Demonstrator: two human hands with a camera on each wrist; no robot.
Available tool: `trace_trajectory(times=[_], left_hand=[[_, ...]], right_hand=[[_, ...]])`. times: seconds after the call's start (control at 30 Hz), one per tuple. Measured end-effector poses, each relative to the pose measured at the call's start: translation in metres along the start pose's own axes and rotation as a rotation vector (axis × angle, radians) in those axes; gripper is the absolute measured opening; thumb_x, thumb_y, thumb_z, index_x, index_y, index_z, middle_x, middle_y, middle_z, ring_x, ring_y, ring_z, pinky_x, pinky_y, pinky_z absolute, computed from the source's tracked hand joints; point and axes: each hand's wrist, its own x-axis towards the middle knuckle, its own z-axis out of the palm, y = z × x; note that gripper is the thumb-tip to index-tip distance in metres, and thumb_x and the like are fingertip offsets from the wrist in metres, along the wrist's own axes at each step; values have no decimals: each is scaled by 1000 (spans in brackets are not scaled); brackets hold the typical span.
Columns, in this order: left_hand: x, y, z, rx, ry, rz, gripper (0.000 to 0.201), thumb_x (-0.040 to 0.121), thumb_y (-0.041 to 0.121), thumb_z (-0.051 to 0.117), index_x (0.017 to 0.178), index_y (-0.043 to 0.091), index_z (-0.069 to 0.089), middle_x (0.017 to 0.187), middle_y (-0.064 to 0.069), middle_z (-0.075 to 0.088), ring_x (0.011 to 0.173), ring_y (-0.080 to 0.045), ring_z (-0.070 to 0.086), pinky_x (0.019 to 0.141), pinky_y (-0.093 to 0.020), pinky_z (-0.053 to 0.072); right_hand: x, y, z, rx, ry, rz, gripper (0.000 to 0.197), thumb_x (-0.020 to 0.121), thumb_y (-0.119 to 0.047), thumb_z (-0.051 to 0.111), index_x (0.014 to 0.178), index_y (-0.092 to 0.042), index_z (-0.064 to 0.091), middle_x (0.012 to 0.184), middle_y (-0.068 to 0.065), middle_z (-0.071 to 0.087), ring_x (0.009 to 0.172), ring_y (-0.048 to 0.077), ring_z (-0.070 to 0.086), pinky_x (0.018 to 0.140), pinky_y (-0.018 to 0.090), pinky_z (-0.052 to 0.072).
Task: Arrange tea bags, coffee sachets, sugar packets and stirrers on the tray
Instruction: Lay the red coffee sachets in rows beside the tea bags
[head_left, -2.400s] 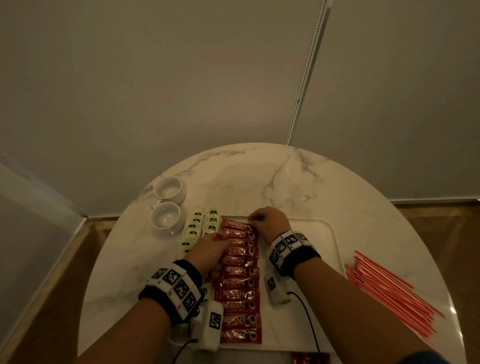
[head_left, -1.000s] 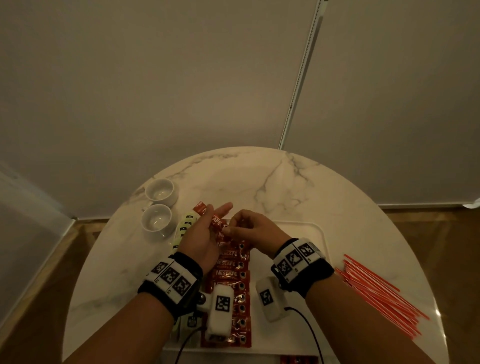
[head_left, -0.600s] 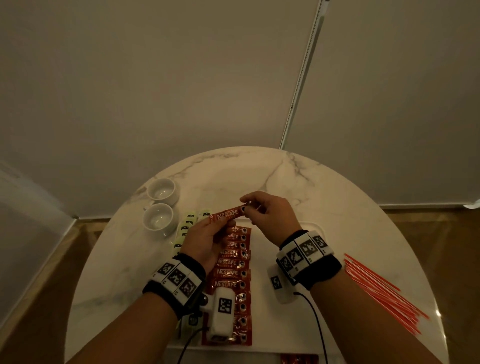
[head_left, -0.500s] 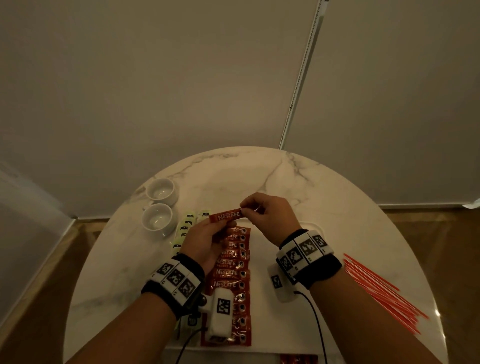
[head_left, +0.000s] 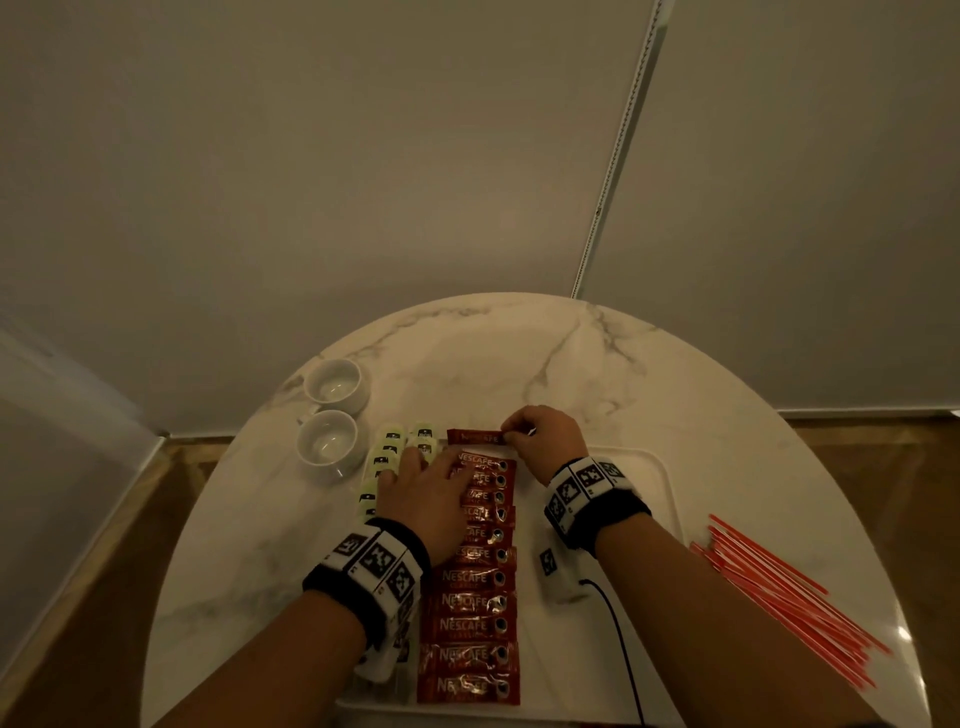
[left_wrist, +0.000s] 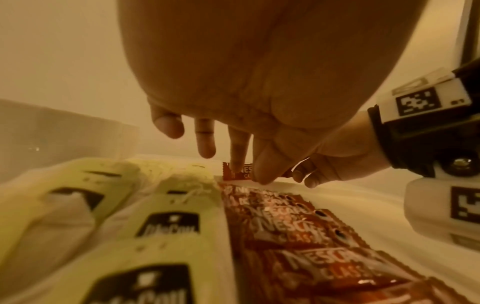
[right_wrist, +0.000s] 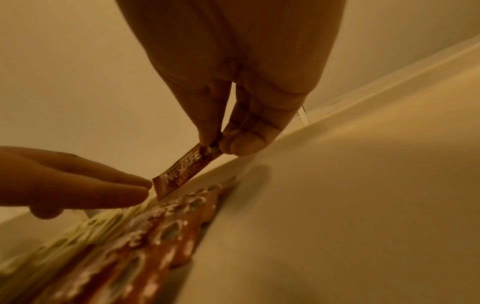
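Note:
A white tray (head_left: 660, 483) on the marble table holds a column of red coffee sachets (head_left: 470, 603) and, to its left, pale green tea bags (head_left: 387, 449). My right hand (head_left: 540, 436) pinches the right end of one red sachet (head_left: 475, 436) (right_wrist: 185, 170) at the far end of the column, near the tray's back rim. My left hand (head_left: 426, 493) lies flat with straight fingers over the upper sachets and tea bags; in the left wrist view its fingers (left_wrist: 205, 142) point down towards the held sachet (left_wrist: 239, 171). Red stirrers (head_left: 789, 592) lie on the table to the right.
Two white cups (head_left: 330, 415) stand on the table left of the tray. The round marble table (head_left: 571, 353) ends at a wall behind. The tray's right half shows bare white surface, with my right wrist camera and its cable above it.
Both hands held the sachet in the air before. Now my right hand has lowered it to the far end of the column, and my left hand has let go and lies flat on the rows.

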Motion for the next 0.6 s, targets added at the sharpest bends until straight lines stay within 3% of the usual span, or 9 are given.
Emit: trace_trajectory(times=[0.2, 0.37, 0.47, 0.6], left_hand=[[9, -1, 6, 54, -44, -22, 64, 90, 34, 42, 148, 37, 16, 158, 8, 11, 137, -30, 14, 109, -52, 21], [9, 2, 8, 46, -24, -11, 63, 89, 33, 42, 147, 34, 19, 155, 8, 17, 136, -29, 15, 108, -51, 21], [9, 2, 9, 36, -15, -8, 62, 89, 35, 41, 147, 34, 20, 155, 8, 18, 136, -29, 15, 108, -51, 21], [8, 2, 10, 25, -6, -17, 65, 89, 37, 41, 148, 33, 15, 155, 8, 16, 136, -29, 15, 109, -51, 20]], right_hand=[[6, 2, 4, -55, -76, 33, 14, 87, -16, 64, 97, -14, 73, 104, 2, 66, 99, 16, 59, 81, 20, 39], [10, 1, 5, -90, -92, 22, 11, 85, -15, 65, 93, -19, 71, 98, 1, 63, 91, 16, 58, 75, 22, 40], [12, 0, 5, -143, -120, 3, 11, 86, -17, 63, 93, -20, 71, 94, -1, 58, 90, 16, 58, 74, 24, 42], [11, 1, 7, -191, -122, -40, 19, 89, -22, 61, 106, -23, 69, 102, -4, 42, 91, 12, 48, 78, 22, 39]])
